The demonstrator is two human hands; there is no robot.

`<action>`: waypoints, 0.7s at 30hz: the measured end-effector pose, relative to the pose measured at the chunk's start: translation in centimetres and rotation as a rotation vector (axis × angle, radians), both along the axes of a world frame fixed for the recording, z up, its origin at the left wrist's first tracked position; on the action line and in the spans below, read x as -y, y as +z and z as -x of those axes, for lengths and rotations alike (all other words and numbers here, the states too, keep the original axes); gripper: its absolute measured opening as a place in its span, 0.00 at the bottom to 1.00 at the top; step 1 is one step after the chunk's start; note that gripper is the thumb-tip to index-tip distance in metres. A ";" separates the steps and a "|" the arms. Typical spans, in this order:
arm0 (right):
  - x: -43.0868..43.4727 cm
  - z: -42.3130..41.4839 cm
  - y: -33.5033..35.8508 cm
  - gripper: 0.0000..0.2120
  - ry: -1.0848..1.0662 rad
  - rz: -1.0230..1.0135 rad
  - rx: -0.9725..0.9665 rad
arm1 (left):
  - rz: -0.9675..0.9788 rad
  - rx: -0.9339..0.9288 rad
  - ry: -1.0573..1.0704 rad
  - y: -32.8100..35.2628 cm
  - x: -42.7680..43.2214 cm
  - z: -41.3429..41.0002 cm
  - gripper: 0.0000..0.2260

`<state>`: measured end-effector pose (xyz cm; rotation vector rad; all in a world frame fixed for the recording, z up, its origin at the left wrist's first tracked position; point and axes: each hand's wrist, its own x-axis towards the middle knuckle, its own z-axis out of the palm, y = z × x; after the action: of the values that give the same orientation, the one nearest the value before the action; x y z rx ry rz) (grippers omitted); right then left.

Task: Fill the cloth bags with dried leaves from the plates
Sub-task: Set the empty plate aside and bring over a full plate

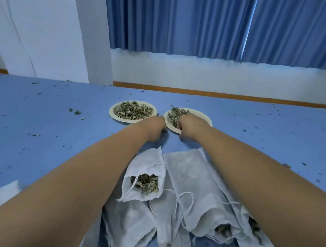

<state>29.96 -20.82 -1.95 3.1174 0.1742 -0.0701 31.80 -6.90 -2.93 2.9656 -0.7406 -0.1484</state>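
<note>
Blue table cover (36, 130), leaf crumbs (77, 112) scattered across it. Two pale plates side by side at far centre. Left plate (112, 112): full heap of dried leaves (133, 110), untouched. Right plate (205, 115): leaves only on its left half.

Right hand (190, 126) lies over the right plate, fingers curled down and closed on a clump of the leaves. Left hand (153, 127) sits at that plate's near-left rim, fingers curled under; cannot tell whether it grips the rim or nothing.

White cloth bags (192, 176) lie overlapping at near centre, between the forearms, drawstrings loose. One open bag (147, 168) on the left of the pile shows leaves in its mouth; two more at near right show leaves too. Blue curtain (189, 19) behind.
</note>
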 end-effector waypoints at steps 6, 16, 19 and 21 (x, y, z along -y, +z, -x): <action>0.7 1.4 0.4 0.08 0.023 0.037 -0.016 | 0.417 0.169 0.217 2.5 -0.5 0.4 0.16; 2.0 6.9 3.8 0.15 0.162 -0.166 0.112 | 0.505 0.033 0.119 5.8 -2.1 6.0 0.18; 2.1 9.9 5.4 0.10 0.260 -0.210 0.174 | 0.537 0.067 0.129 6.9 -2.8 8.1 0.17; 2.0 12.3 6.2 0.08 0.344 -0.197 0.222 | 0.556 0.046 0.118 7.2 -3.3 9.8 0.20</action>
<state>17.63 -22.82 4.21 3.1976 0.7469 0.3144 21.96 -3.62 4.28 2.4749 -0.5040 0.1166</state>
